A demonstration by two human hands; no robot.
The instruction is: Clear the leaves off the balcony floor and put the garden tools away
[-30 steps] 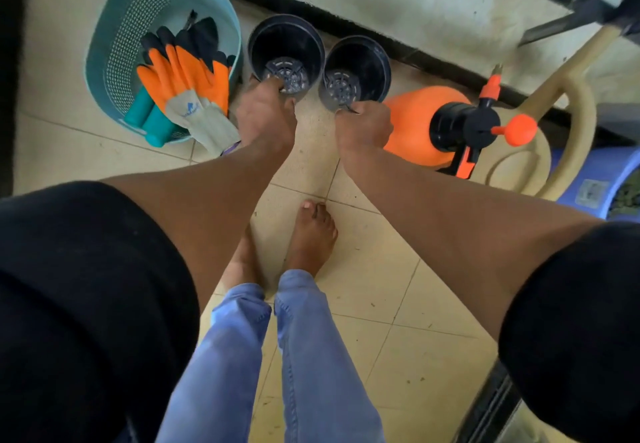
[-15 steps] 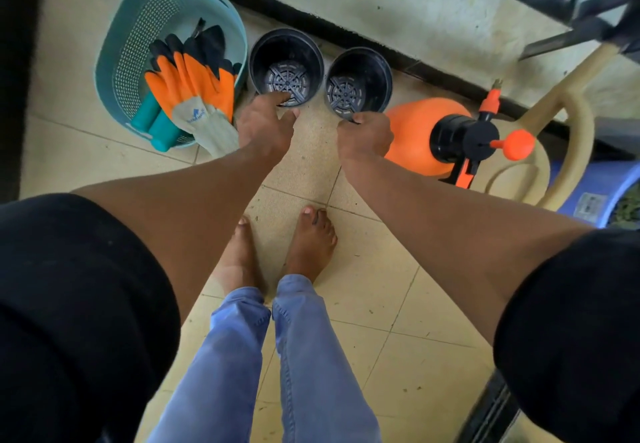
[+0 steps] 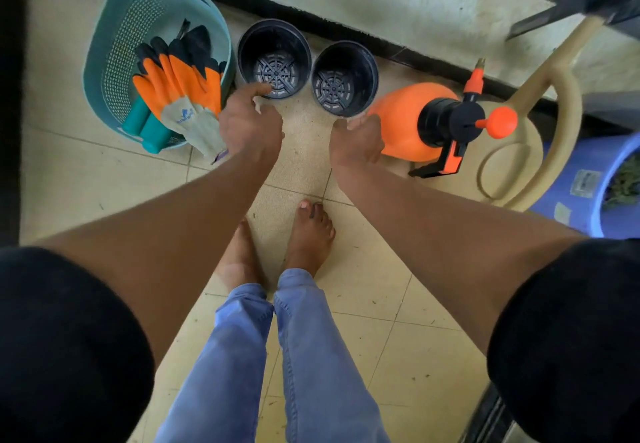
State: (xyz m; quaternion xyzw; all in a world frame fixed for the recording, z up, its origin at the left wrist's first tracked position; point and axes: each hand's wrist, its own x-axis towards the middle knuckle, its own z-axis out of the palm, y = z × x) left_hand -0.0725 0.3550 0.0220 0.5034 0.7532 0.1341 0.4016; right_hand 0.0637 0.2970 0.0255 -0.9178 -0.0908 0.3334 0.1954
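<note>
floor (image 3: 363,304): no leaves seen | basket (image 3: 114,44) far left: holds gloves (image 3: 180,86) | sprayer (image 3: 408,120) right: loose | pots (image 3: 273,58) by wall | left hand (image 3: 251,127): fingers relaxed, empty, near left pot | right hand (image 3: 356,141): at right pot rim, grip unclear | stowing remains

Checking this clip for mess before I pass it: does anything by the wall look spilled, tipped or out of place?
Mostly tidy. The orange sprayer lies on its side on the floor rather than standing, and the gloves hang over the teal basket rim, cuff on the tile. Both black pots stand upright and empty; nothing looks spilled.
</note>
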